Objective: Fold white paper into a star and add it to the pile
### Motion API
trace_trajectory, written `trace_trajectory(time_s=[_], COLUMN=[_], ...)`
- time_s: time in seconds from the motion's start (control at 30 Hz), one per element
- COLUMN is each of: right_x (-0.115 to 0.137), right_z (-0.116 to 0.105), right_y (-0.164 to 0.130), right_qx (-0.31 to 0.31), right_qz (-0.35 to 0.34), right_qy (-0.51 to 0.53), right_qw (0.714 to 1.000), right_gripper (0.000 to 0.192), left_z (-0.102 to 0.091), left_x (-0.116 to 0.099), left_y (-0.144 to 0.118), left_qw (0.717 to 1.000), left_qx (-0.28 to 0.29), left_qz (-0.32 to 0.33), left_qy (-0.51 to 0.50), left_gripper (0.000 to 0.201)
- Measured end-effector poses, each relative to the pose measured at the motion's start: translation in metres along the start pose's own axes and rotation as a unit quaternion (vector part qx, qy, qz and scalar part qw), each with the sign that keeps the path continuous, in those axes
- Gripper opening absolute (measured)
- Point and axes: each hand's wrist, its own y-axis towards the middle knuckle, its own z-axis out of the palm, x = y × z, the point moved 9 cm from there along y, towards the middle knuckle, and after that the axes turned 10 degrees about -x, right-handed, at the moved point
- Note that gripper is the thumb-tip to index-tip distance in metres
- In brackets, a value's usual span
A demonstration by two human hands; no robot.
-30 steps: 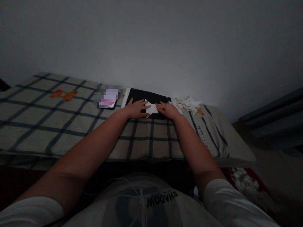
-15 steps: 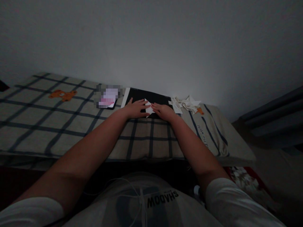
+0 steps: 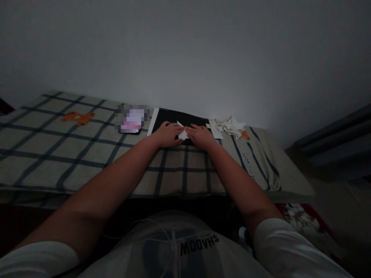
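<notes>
A small piece of folded white paper (image 3: 183, 134) lies on a black sheet or folder (image 3: 171, 116) against the wall. My left hand (image 3: 168, 134) comes at the paper from the left, fingers together at its upper part and the thumb lower down by its near edge. From the other side, my right hand (image 3: 199, 135) has its fingertips bent onto the paper's right part. The fingertips of both hands nearly meet over the middle. Fingers cover much of the paper, so its folds are partly hidden.
A phone (image 3: 133, 119) with a lit, blurred screen lies to the left. Crumpled white paper (image 3: 228, 126) sits right of the black sheet. All rest on a checked cloth (image 3: 121, 156) with bear patterns. Below right is a red container (image 3: 311, 210) with pale scraps.
My left hand's spread fingers have drawn together and bent on the paper. The right hand's fingers have shifted slightly at its right side. The paper stays in about the same place.
</notes>
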Motion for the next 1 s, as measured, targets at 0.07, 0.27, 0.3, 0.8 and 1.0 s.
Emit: trace_trajectory(time_s=[0.07, 0.27, 0.3, 0.8, 1.0], right_x=[-0.001, -0.002, -0.002, -0.015, -0.009], right_z=[0.0, 0.001, 0.001, -0.005, -0.005], right_y=[0.0, -0.003, -0.003, -0.005, -0.006], right_qx=[0.001, -0.002, -0.003, -0.013, -0.008], right_qz=[0.007, 0.035, 0.039, 0.117, 0.138], right_qy=[-0.004, -0.012, -0.013, -0.003, -0.011], right_qw=[1.0, 0.999, 0.999, 0.993, 0.99], right_gripper=[0.044, 0.045, 0.045, 0.042, 0.048], left_z=[-0.001, -0.004, -0.004, -0.002, -0.001], left_x=[-0.001, 0.0, 0.0, 0.002, 0.003], left_y=[0.0, 0.0, 0.0, -0.001, 0.0], left_qw=[1.0, 1.0, 1.0, 1.0, 1.0], left_qx=[0.002, -0.008, -0.01, -0.005, -0.012], left_qz=[-0.003, -0.012, -0.012, -0.02, -0.018], left_qy=[0.0, -0.002, -0.003, -0.012, -0.011], left_gripper=[0.06, 0.058, 0.058, 0.059, 0.056])
